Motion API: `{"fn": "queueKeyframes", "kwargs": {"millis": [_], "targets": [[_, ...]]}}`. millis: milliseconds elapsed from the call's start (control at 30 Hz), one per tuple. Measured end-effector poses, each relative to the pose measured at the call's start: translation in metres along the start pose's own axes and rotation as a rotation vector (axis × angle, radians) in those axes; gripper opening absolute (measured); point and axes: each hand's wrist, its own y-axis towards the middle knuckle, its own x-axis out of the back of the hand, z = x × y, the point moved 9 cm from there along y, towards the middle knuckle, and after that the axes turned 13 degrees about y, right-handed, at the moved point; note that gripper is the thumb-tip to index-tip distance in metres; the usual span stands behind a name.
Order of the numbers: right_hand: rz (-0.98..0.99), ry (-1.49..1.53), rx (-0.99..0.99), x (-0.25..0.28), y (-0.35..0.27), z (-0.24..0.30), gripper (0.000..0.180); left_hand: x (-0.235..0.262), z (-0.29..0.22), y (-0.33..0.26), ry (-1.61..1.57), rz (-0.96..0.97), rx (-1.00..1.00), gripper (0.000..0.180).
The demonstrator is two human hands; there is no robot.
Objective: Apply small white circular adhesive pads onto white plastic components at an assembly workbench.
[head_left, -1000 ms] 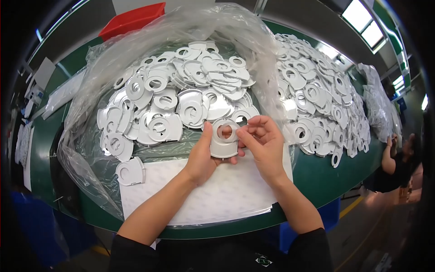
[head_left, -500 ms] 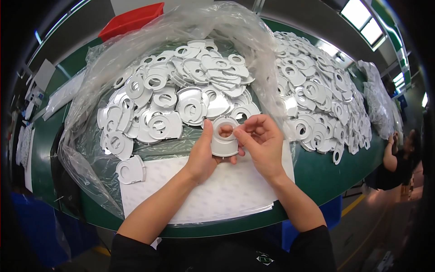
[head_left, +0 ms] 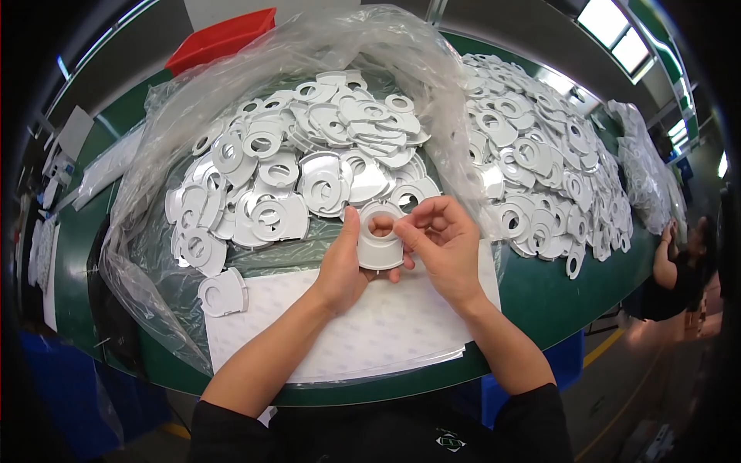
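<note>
A white plastic part (head_left: 380,253) with a round hole and a raised ring is held up between my two hands, above the edge of a white paper stack (head_left: 340,339). My left hand (head_left: 343,266) grips its left side, thumb along the edge and fingers behind. The thumb and forefinger of my right hand (head_left: 448,251) pinch the ring at the right of the hole; its other fingers are curled. Beyond my hands lies a heap of similar white parts (head_left: 324,185) in an open clear plastic bag (head_left: 139,231). One single part (head_left: 223,293) rests at the paper's left corner.
A second heap of white parts (head_left: 540,170) covers the right side of the green table (head_left: 556,309). At the back left stands a red bin (head_left: 221,40). A blue container (head_left: 571,366) is below the table's right edge. Another person (head_left: 675,266) is at the far right.
Almost nothing differs. The view has shifted very slightly, and both hands keep the same hold on the white plastic part.
</note>
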Motion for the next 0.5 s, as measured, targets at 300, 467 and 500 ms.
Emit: {"fn": "queueKeyframes", "kwargs": {"millis": [300,467,500], "targets": [[-0.002,0.006,0.007,-0.0007,-0.0014,0.0005,0.018,-0.0019,-0.0054,-0.0016,0.061,-0.022,-0.021,0.052],[-0.004,-0.021,0.017,0.001,-0.0026,0.0002,0.018,-0.0013,-0.0029,-0.001,0.085,-0.035,0.002,0.032],[-0.004,-0.032,0.015,-0.0001,-0.0027,-0.0003,0.018,0.0005,-0.0036,-0.0019,0.068,-0.053,0.0,0.027]]}}
